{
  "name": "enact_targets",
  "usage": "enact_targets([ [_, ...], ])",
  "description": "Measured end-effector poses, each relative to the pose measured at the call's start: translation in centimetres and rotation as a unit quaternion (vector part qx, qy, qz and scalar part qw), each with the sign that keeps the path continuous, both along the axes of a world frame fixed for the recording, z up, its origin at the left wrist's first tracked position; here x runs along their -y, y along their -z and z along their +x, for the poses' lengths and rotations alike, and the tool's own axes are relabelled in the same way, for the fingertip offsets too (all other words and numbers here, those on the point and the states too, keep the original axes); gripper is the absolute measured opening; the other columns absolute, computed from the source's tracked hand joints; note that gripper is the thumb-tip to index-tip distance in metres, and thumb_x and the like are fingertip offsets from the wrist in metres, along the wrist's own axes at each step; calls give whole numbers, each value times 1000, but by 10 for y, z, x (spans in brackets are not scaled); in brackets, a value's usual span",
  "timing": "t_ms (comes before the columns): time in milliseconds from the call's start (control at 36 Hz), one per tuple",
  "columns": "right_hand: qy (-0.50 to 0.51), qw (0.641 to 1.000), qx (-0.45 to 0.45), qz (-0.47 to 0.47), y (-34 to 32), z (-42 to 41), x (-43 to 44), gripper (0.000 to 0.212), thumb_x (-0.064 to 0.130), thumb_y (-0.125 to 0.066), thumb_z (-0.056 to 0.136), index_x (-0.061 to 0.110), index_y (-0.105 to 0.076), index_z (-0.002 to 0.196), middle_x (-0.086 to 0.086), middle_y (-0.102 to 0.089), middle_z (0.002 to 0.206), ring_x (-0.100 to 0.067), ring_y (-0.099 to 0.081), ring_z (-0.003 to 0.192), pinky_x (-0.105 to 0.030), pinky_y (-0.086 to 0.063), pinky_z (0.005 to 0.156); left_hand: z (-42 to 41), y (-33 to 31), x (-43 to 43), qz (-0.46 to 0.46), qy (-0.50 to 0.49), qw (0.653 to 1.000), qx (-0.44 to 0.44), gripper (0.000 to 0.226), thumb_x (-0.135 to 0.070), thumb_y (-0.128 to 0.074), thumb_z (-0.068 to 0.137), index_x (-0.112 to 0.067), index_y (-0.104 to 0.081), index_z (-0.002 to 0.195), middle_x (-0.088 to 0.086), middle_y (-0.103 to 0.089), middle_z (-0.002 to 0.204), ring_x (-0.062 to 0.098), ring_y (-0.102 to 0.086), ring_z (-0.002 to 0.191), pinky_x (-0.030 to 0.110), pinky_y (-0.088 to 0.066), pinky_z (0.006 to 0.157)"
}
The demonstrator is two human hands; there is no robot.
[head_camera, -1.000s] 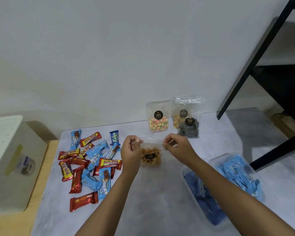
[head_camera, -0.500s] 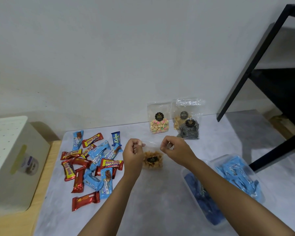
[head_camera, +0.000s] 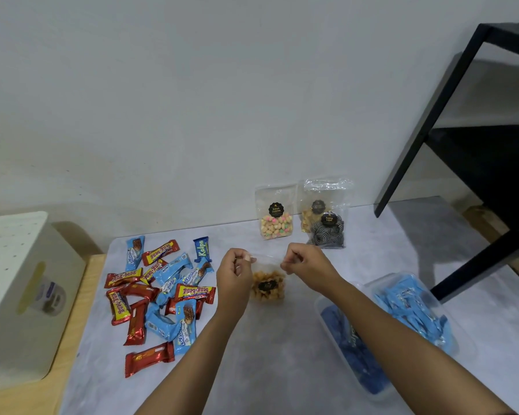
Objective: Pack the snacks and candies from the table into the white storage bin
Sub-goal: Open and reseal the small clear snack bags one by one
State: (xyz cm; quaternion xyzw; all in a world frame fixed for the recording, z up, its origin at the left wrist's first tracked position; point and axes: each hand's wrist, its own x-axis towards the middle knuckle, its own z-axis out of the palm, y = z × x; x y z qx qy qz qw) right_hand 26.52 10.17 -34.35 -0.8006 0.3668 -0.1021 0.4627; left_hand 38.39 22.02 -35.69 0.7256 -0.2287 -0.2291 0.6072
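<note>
Head view: fingers of left hand point(head_camera: 232, 275) and right hand point(head_camera: 307, 262) clamp the top corners of bag point(head_camera: 267, 284), at table point(head_camera: 282, 354) centre. Advise firm pinches on both corners, carrying level to bin point(head_camera: 18, 295) at nine o'clock.

Only the arms of the person at the table were caught by the head-worn camera: the left hand point(head_camera: 232, 275) and the right hand point(head_camera: 307, 263), both bare, with knuckles and a left thumbnail plainly showing. The slim left forearm point(head_camera: 198, 354) and right forearm point(head_camera: 402, 333) were uncovered down to the picture's lower edge (the upper arms lay outside it).
</note>
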Motion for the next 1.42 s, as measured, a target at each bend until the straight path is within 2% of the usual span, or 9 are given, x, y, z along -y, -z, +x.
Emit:
enact_targets([
  [194, 6, 1000, 6, 10, -2, -3, 1, 17, 28, -69, 79, 32, -60, 65, 12, -64, 74, -6, -53, 65, -35, -50, 73, -2, 0, 0, 6, -4, 1000, -9, 13, -3, -45, 92, -11, -55, 88, -3, -64, 83, 9, -62, 89, 24, -47, 75],
  [361, -7, 1000, -12, 0, -7, -2, 1, 15, 28, -67, 80, 31, -63, 66, 11, -67, 77, -7, -61, 81, -38, -53, 81, -2, -1, 0, 18, 11, 1000, 17, 11, -5, -47, 93, -11, -55, 89, -6, -63, 83, 4, -61, 87, 20, -47, 73],
  [583, 15, 999, -36, -18, -8, -6, 2, 12, 27, -60, 81, 26, -61, 69, 12, -62, 73, -9, -55, 73, -36, -50, 76, 0, 1, -1, 32, 61, 997, 25, 13, -5, -47, 92, -12, -56, 85, 3, -68, 89, -1, -62, 82, 17, -43, 62],
  [694, 29, 999, -31, -8, -7, -8, 1, 8, 31, -63, 78, 28, -61, 70, 13, -60, 74, -8, -54, 70, -33, -49, 73, 1, -3, -1, 10, 74, 997, 9, 11, -4, -54, 88, -11, -58, 81, 8, -67, 89, 12, -63, 85, 14, -48, 68],
  [806, 19, 1000, -19, 4, -10, -5, -2, 8, 27, -65, 78, 27, -63, 70, 11, -62, 75, -6, -53, 64, -32, -49, 70, 0, -2, -3, 4, 96, 995, 7, 7, -2, -54, 88, -2, -59, 85, 9, -66, 87, -3, -63, 75, 8, -48, 66],
  [917, 24, 998, -46, -26, -12, -5, -3, 12, 29, -62, 79, 30, -60, 67, 13, -62, 73, -13, -57, 79, -32, -47, 74, 0, -2, -4, 8, 113, 993, 13, 8, -3, -53, 89, -3, -59, 85, 8, -66, 85, -5, -64, 75, 8, -47, 66],
  [1056, 17, 995, -77, -57, -18, -4, -7, 13, 27, -55, 86, 27, -57, 74, 11, -61, 77, -14, -55, 87, -34, -31, 90, -2, -3, -5, 24, 125, 991, 33, 15, -3, -53, 89, -14, -58, 81, 9, -66, 88, -5, -62, 74, 8, -47, 66],
  [1222, -2, 996, -82, -48, -23, -5, -10, 9, 32, -59, 83, 28, -59, 75, 12, -63, 82, -11, -55, 89, -33, -23, 85, -2, -4, -8, 24, 122, 991, 49, 13, -3, -52, 89, -13, -59, 83, 8, -65, 89, -6, -61, 75, 8, -46, 67],
  [1417, -28, 996, -67, -58, -26, -4, -13, 15, 28, -58, 84, 28, -57, 69, 8, -64, 78, -15, -58, 86, -38, -33, 92, -4, -4, -10, 22, 133, 990, 47, 11, -1, -52, 89, -8, -60, 87, 0, -65, 85, -5, -63, 76, 8, -47, 69],
])
